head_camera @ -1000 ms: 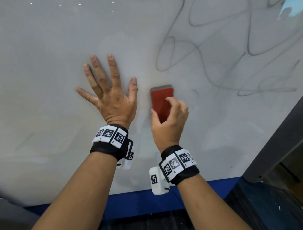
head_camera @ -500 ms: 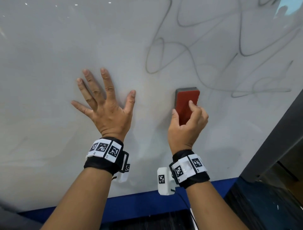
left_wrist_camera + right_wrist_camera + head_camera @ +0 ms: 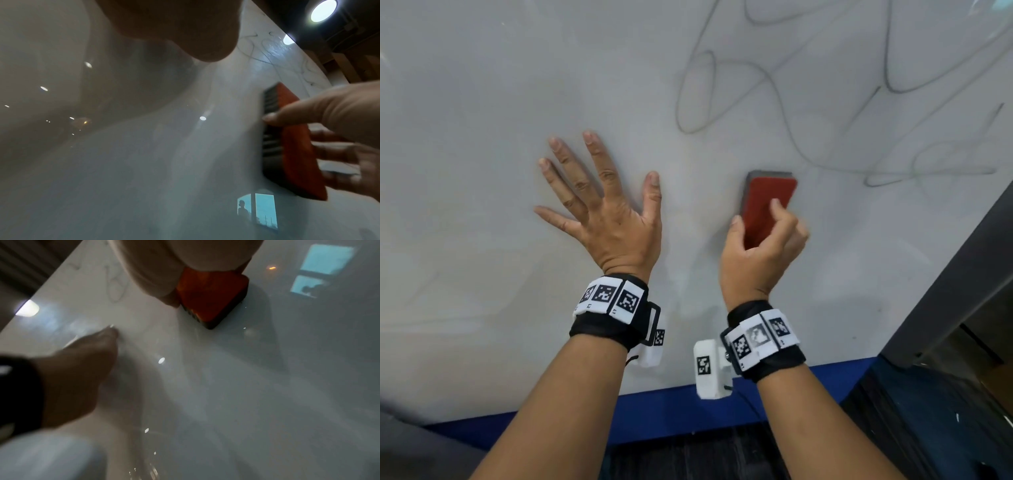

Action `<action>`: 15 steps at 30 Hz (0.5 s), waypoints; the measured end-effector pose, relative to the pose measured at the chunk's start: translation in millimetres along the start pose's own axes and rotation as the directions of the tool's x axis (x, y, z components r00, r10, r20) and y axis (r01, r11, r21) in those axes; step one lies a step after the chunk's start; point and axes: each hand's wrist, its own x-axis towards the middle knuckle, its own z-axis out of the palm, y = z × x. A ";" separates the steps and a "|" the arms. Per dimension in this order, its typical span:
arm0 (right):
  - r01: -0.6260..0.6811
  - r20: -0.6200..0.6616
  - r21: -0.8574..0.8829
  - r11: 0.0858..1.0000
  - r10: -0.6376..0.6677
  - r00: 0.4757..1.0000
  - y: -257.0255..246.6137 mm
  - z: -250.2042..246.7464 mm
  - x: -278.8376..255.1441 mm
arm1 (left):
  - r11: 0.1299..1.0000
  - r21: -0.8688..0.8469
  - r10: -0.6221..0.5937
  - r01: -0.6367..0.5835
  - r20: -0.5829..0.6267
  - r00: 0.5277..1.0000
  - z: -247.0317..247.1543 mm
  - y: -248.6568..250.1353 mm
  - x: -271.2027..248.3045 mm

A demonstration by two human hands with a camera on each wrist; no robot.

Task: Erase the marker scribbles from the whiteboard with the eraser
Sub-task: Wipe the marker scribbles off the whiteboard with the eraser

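Whiteboard (image 3: pixel 482 137) w/ scribbles (image 3: pixel 784 102); left hand (image 3: pixel 609 219) spread flat, right hand (image 3: pixel 760 253) gripping eraser (image 3: pixel 768 202), prob. touching.

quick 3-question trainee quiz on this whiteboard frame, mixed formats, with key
1. True or false: the left hand lies flat with fingers spread on the whiteboard.
2. Which hand grips the red eraser? A) left hand B) right hand C) both
3. Fill in: the remaining marker scribbles lie to the upper ____ of the eraser.

Key: 1 true; 2 B; 3 right
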 end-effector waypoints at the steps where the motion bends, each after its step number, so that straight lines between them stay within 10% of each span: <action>1: 0.053 0.057 0.000 0.999 -0.053 0.997 -3.3 1.8 -6.2 | 1.000 -0.006 -0.010 0.010 0.002 1.000 1.0 1.7 -1.2; 15: 0.162 0.138 -0.040 0.986 -0.155 0.978 22.6 -23.9 15.0 | 0.994 -0.058 -0.089 0.090 0.017 0.996 10.0 15.6 -21.6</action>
